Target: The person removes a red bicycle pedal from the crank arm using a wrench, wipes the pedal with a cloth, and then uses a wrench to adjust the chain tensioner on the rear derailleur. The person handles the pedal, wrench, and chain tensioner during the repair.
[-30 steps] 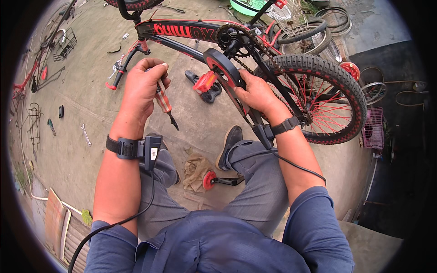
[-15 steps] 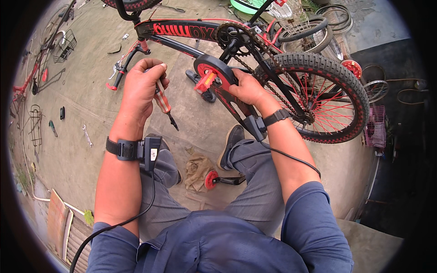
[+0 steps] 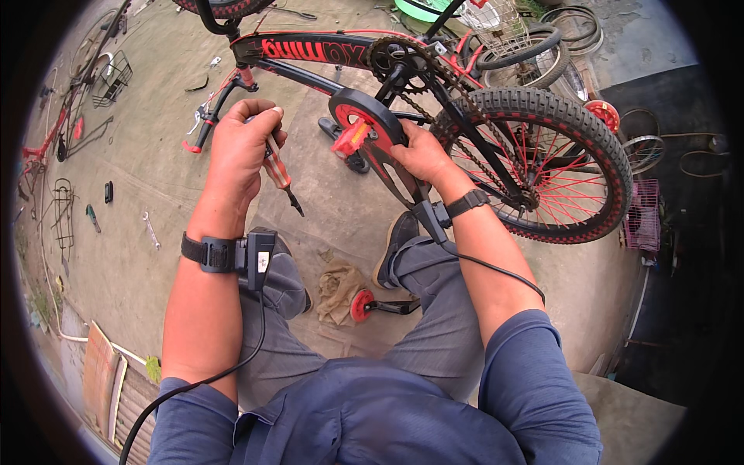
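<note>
My left hand is closed around the red-and-clear handle of a screwdriver, its dark shaft pointing down and slightly right. In my right hand is the rim of a black-and-red chain guard, thumb on its near face and the other fingers hidden behind it. A red pedal sticks out in front of the guard's round end. Just beyond, a black-and-red bicycle stands upside down. Its chainring and chain are exposed, and its knobbly rear wheel is to the right.
Between my feet lie a brown cloth and a small red wheel on a black bracket. A wrench and wire baskets lie on the left floor. Loose tyres, a green basin and a pink wire cage are at the right.
The chain guard has tilted slightly in my right hand, its lower end moving a little left and upward. My left hand and the screwdriver have hardly moved.
</note>
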The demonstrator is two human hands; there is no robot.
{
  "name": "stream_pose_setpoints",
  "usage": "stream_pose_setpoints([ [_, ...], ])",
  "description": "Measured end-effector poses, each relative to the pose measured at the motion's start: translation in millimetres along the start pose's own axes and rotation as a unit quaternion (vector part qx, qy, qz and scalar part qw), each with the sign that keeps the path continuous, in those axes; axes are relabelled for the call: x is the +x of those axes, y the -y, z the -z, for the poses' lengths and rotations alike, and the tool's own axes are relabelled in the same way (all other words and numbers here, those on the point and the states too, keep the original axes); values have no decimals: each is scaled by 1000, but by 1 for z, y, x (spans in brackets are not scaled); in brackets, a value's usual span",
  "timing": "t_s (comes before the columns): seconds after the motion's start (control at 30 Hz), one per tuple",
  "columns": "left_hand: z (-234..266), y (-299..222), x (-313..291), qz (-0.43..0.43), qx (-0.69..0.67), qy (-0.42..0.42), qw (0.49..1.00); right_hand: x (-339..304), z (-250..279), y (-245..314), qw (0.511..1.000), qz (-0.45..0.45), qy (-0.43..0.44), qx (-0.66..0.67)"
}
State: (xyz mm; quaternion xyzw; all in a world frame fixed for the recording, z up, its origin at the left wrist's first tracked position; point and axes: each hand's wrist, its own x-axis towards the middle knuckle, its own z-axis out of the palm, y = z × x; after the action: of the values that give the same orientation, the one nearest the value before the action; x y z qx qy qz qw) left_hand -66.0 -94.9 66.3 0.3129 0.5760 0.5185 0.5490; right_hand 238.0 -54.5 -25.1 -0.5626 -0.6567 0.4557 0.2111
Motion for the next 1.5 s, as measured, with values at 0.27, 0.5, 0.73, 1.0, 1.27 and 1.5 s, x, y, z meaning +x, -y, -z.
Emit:
stream_pose_setpoints([
  [0.27,3,4,5,-30,25,-34,999,-1,-5,4,996,-16,-30,-88],
  [0.5,5,4,4,-16,27,-34,999,-13,14,38,990,10,-70,-124],
  [0.73,6,2,4,-7,19,-28,999,-27,34,57,980,24,-120,-154],
  [1.0,-9,12,7,3,28,21,999,-37,59,83,959,87,-183,-198],
  [1.27,-49,28,5,39,80,93,992,-34,62,94,962,117,-211,-125],
  [1.5,-114,62,-20,60,84,208,973,-19,66,98,943,212,-250,-57],
])
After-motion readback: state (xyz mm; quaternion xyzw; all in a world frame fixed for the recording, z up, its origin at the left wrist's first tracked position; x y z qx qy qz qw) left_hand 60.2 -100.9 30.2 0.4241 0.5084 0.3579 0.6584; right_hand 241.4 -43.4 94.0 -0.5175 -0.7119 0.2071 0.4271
